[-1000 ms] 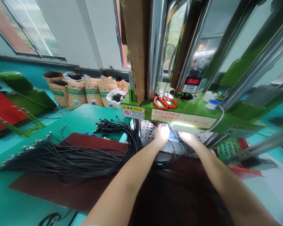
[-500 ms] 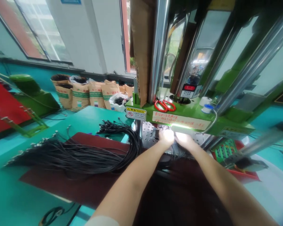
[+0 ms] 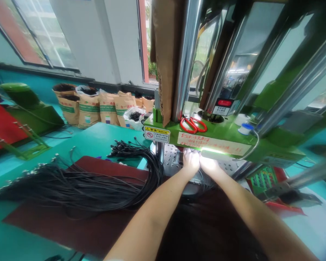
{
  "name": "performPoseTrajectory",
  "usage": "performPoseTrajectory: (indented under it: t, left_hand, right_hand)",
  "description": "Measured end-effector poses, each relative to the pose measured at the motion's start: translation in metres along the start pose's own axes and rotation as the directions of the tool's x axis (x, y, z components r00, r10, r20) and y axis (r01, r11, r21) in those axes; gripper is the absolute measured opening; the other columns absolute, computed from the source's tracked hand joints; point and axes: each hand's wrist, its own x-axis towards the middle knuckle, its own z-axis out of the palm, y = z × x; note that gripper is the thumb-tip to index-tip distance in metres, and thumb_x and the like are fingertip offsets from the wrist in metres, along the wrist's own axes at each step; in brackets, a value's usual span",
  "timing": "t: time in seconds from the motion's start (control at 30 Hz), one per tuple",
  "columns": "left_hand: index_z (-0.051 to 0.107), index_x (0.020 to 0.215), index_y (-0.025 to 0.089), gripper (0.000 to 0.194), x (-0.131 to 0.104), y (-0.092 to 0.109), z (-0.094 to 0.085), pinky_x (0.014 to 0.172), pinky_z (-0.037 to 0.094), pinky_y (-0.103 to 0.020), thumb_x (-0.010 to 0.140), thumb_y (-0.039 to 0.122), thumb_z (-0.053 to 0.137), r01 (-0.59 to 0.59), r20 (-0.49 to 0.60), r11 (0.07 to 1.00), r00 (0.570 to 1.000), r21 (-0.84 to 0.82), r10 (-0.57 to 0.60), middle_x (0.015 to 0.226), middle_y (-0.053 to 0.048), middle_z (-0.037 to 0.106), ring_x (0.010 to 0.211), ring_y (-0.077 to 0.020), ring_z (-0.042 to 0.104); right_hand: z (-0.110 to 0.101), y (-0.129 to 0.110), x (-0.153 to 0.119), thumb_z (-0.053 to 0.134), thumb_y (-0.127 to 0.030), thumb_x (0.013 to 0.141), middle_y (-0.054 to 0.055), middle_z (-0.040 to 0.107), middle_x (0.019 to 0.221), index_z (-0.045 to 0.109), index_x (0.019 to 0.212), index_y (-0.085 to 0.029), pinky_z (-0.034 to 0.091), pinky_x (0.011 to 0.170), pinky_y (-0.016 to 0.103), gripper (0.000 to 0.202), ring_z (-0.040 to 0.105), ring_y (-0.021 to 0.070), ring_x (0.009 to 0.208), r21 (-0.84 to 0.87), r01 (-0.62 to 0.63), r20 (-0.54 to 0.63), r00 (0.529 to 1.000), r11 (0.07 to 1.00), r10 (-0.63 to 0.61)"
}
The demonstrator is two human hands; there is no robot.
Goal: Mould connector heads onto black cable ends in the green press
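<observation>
Both my hands reach in under the green head of a press (image 3: 163,125), over its perforated metal plate (image 3: 170,159). My left hand (image 3: 190,161) is closed, its fingers bent together around something too small to make out. Close beside it, my right hand (image 3: 209,165) is also closed, though strong lamplight washes it out and the lamp housing hides its fingertips. Thin black cables (image 3: 203,181) hang below the two hands at the plate's front edge. To the left lies a large bundle of black cables (image 3: 97,186) with metal ends, curving toward the press.
Red-handled scissors (image 3: 188,125) and a blue-and-white spool (image 3: 246,128) rest on the press head. A green control panel (image 3: 264,179) stands at the right. Brown board (image 3: 57,228) lies under the bundle on the green table (image 3: 103,132). Paper sacks (image 3: 89,108) line the wall.
The view has shifted slightly nearer the press. My hands stay close together at the same place under the press head; no hold has visibly changed.
</observation>
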Motion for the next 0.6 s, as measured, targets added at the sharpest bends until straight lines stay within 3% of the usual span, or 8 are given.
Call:
performPoseTrajectory:
  t: [0.17, 0.43, 0.6]
  left_hand:
    - [0.065, 0.091, 0.013, 0.035, 0.000, -0.002, -0.003, 0.090, 0.035, -0.034, 0.089, 0.025, 0.033, -0.023, 0.009, 1.000, 1.000, -0.005, 0.023, 0.087, -0.011, 0.065, 0.101, -0.0231, 0.049]
    - [0.062, 0.098, 0.012, 0.030, 0.003, 0.002, -0.012, 0.087, 0.038, -0.035, 0.084, 0.016, 0.036, -0.025, -0.002, 0.998, 1.000, 0.061, 0.026, 0.095, -0.012, 0.063, 0.098, -0.0239, 0.052]
    - [0.059, 0.105, 0.016, 0.031, 0.002, -0.013, -0.015, 0.093, 0.034, -0.035, 0.086, 0.025, 0.036, -0.212, 0.042, 0.975, 0.977, 0.073, 0.209, 0.107, -0.010, 0.060, 0.105, -0.0226, 0.049]
  right_hand:
    - [0.000, -0.002, 0.000, 0.031, -0.012, 0.088, 0.016, 0.066, 0.084, 0.064, 0.089, -0.012, 0.043, 0.084, 0.043, 0.033, 0.061, 0.0276, 0.082, 0.007, -0.015, 0.024, 1.000, 1.000, 0.015]
    - [-0.011, 0.016, -0.006, 0.029, -0.013, 0.087, 0.013, 0.067, 0.096, 0.060, 0.112, -0.014, 0.037, 0.094, 0.043, 0.039, 0.059, 0.0262, 0.095, 0.118, 0.019, 0.001, 1.000, 0.993, -0.019]
    - [-0.008, 0.030, -0.018, 0.031, -0.025, 0.091, 0.011, 0.064, 0.107, 0.061, 0.108, -0.016, 0.038, 0.092, 0.038, 0.035, 0.057, 0.0233, 0.101, 0.173, 0.081, 0.045, 0.995, 0.982, -0.090]
